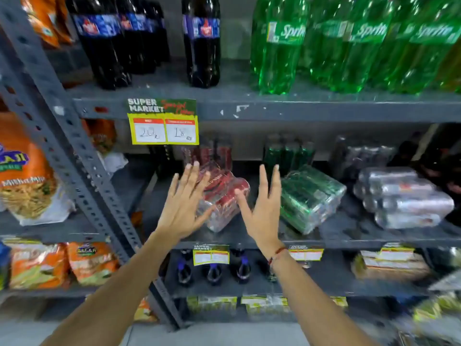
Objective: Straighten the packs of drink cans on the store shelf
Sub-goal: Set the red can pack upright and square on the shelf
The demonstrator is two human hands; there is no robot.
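A shrink-wrapped pack of red cans point(224, 196) lies skewed on the grey middle shelf point(249, 239). My left hand point(184, 201) is spread open on the pack's left side, and my right hand point(262, 208) is spread open just to its right, thumb near the wrap. Neither hand grips anything. A pack of green cans point(311, 198) lies at an angle further right, and a pack of silver cans point(404, 198) lies beyond it. Upright packs of red point(212, 152), green point(287, 153) and silver cans point(359, 156) stand behind them in shadow.
Dark cola bottles point(202, 41) and green Sprite bottles point(277, 46) stand on the shelf above. A yellow price tag point(163, 122) hangs from that shelf's edge. A slanted grey upright point(82, 171) separates snack bags point(25, 183) on the left. Small bottles point(214, 268) fill the shelf below.
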